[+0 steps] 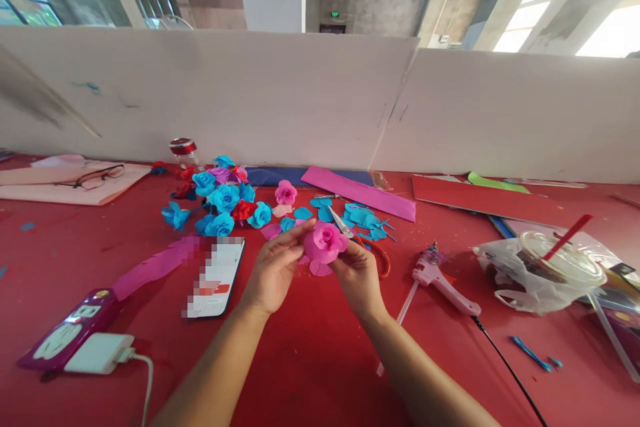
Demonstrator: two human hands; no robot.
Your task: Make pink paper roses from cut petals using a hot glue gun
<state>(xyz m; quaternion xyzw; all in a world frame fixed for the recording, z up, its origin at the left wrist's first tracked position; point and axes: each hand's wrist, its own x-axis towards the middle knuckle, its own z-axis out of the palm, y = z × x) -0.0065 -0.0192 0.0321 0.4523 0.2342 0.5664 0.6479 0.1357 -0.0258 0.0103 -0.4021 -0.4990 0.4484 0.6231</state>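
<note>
Between my two hands is a pink paper rose (326,243), its spiral centre facing up. My left hand (277,267) pinches its left side with thumb and fingers. From the right, my right hand (359,277) grips the flower's lower edge. Just behind lie scissors (341,221) with red handles, partly hidden by the rose and my right hand. Cut blue paper petals (363,217) are scattered around the blades. Another pink paper rose (285,193) rests farther back. A bunch of blue paper roses (224,198), with some red and purple ones, lies to the left.
A pink glue gun (445,283) with a cord lies right, near a bagged drink cup (563,263) with a red straw. On the left are a phone (220,280), a purple power strip (70,330) with a white charger (100,352), and glasses (95,178). A white partition (225,100) stands behind.
</note>
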